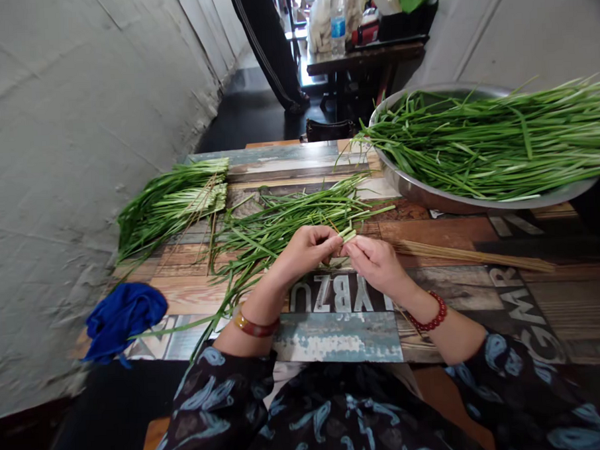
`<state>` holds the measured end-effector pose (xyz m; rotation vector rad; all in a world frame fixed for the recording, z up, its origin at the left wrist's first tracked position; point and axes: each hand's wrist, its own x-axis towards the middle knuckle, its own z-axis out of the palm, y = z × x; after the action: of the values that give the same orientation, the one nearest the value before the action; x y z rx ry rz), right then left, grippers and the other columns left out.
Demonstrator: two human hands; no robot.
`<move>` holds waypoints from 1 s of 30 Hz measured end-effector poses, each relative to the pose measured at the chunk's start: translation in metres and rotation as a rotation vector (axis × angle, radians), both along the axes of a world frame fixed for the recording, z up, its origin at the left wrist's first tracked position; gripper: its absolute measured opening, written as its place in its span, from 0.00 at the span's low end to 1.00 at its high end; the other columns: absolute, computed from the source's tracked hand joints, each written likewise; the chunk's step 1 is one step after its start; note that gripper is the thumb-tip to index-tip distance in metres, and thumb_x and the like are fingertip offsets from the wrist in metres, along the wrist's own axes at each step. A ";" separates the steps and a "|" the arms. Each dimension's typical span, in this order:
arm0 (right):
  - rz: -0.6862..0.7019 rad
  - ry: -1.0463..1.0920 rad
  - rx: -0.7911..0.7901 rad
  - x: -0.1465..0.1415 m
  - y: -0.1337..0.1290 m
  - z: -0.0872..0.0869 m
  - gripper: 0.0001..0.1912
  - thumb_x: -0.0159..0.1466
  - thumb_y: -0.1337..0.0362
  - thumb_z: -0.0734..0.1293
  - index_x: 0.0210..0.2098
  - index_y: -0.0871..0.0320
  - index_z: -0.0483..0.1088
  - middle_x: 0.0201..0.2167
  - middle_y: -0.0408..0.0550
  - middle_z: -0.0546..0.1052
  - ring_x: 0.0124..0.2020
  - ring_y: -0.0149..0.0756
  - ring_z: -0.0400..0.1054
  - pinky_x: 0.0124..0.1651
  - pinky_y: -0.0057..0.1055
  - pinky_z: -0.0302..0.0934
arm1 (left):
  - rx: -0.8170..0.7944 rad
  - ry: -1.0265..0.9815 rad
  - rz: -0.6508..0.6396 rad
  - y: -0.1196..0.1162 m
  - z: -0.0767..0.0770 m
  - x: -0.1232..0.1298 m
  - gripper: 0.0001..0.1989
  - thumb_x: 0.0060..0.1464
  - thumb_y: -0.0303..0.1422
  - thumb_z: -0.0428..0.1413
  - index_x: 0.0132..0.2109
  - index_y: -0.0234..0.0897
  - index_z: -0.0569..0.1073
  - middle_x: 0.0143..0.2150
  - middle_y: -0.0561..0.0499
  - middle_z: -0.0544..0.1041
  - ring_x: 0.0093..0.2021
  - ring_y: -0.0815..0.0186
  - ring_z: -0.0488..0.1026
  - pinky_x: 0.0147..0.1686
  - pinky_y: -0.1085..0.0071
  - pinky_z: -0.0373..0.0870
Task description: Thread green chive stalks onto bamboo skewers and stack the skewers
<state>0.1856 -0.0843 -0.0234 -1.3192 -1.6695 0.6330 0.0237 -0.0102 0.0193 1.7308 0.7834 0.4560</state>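
Observation:
My left hand (pixel 311 250) is closed around a few garlic chives (pixel 348 233), whose pale cut ends poke out between the fingertips. My right hand (pixel 374 258) meets it there, thumb and fingers pinched together. A thin bamboo skewer (pixel 403 313) shows below the right palm and seems to run up into that grip; its middle is hidden by the hand. Under and beyond my left hand lies a loose pile of chives (pixel 299 215). To the right of my hands rests a bundle of bamboo skewers (pixel 475 254).
Skewered chives (pixel 180 204) lie at the table's left, near the wall. A blue cloth (pixel 122 319) sits at the left front corner. A large metal basin (pixel 412 187) heaped with chives stands back right. Beyond are a person's legs (pixel 267 47) and another table (pixel 362 60).

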 end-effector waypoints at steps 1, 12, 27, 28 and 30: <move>0.006 0.006 -0.011 0.000 0.000 0.000 0.15 0.69 0.63 0.57 0.31 0.58 0.72 0.16 0.39 0.67 0.20 0.29 0.62 0.28 0.26 0.55 | 0.025 0.011 -0.021 0.002 0.000 -0.002 0.17 0.57 0.40 0.53 0.29 0.30 0.75 0.25 0.51 0.73 0.25 0.72 0.66 0.26 0.76 0.61; -0.068 0.039 -0.059 -0.001 0.001 -0.004 0.15 0.67 0.63 0.58 0.29 0.58 0.73 0.14 0.40 0.67 0.20 0.30 0.63 0.28 0.26 0.55 | 0.536 0.157 0.399 0.044 -0.033 -0.020 0.09 0.55 0.30 0.54 0.36 0.33 0.80 0.33 0.47 0.78 0.34 0.66 0.73 0.36 0.72 0.68; -0.031 -0.019 0.218 -0.006 -0.006 0.005 0.13 0.66 0.69 0.60 0.29 0.57 0.74 0.27 0.45 0.80 0.29 0.31 0.74 0.35 0.25 0.61 | 0.829 0.550 0.016 0.040 -0.026 0.005 0.13 0.54 0.28 0.57 0.47 0.33 0.79 0.45 0.42 0.77 0.43 0.60 0.75 0.43 0.68 0.70; -0.035 -0.021 0.215 -0.006 -0.005 0.004 0.13 0.66 0.69 0.60 0.29 0.57 0.74 0.27 0.45 0.80 0.29 0.31 0.74 0.35 0.25 0.61 | 0.898 0.628 0.022 0.041 -0.026 0.006 0.12 0.55 0.29 0.57 0.47 0.34 0.79 0.44 0.42 0.77 0.44 0.59 0.74 0.44 0.67 0.70; -0.039 -0.027 0.215 -0.006 -0.004 0.002 0.13 0.66 0.69 0.60 0.29 0.58 0.73 0.27 0.46 0.80 0.29 0.32 0.74 0.35 0.25 0.61 | 1.009 0.751 0.025 0.043 -0.027 0.005 0.10 0.57 0.30 0.55 0.44 0.35 0.79 0.42 0.43 0.76 0.43 0.58 0.73 0.44 0.66 0.69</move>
<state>0.1793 -0.0883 -0.0217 -1.2060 -1.6786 0.4021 0.0292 0.0331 -0.0075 2.9197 1.2116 0.1965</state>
